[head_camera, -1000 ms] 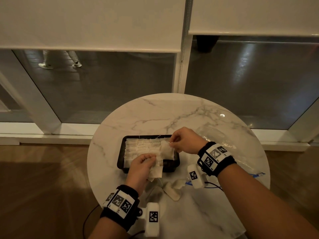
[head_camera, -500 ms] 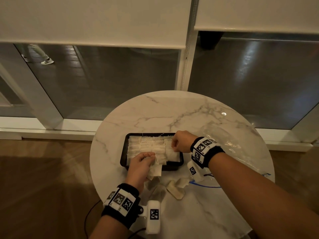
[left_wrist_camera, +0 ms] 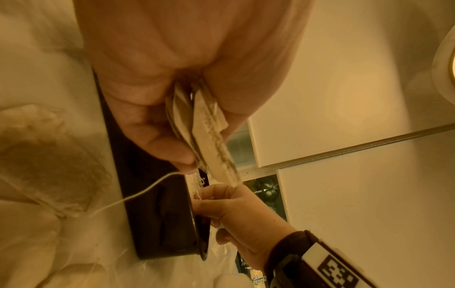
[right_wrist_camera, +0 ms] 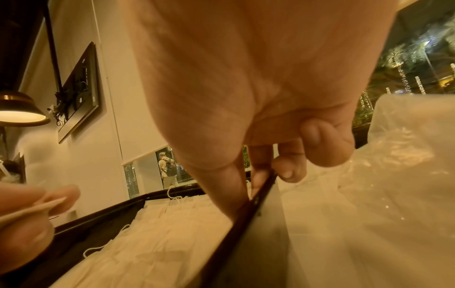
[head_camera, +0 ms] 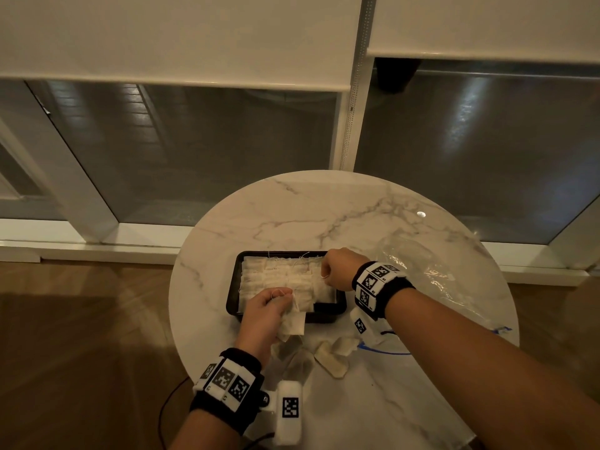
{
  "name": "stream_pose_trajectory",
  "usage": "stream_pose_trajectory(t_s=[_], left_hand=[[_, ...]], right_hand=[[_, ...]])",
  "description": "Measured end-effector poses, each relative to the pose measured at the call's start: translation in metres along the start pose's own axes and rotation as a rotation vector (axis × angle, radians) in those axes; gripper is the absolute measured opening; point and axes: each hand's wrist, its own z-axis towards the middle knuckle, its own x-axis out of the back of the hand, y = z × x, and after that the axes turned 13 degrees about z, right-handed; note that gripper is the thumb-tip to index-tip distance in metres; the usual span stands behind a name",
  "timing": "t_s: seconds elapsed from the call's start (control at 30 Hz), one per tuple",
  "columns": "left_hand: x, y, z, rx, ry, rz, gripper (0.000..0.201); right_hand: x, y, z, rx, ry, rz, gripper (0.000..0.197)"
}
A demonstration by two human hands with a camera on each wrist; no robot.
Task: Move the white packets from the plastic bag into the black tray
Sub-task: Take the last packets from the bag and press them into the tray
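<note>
The black tray sits mid-table, packed with rows of white packets with strings. My left hand hovers at the tray's near edge and pinches a small stack of packets between thumb and fingers; the left wrist view shows the stack edge-on. My right hand is curled at the tray's far right corner. In the right wrist view its thumb and forefinger pinch down inside the tray wall on a packet there. The clear plastic bag lies flat to the right.
A few loose packets lie on the round marble table near its front edge, between my wrists. A blue cable runs under my right forearm. Windows and a low sill stand behind the table, wood floor around it.
My right hand has carried its packet from above the tray's middle down to the right end of the tray. The left hand has stayed put with its stack.
</note>
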Motion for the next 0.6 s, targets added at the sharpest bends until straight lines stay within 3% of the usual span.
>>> stream_pose_trajectory(t_s=[0.6], left_hand=[[-0.0008, 0.0055, -0.0052, 0.037, -0.011, 0.004, 0.014]], right_hand=[[0.0027, -0.0065, -0.0014, -0.038, -0.060, -0.050, 0.020]])
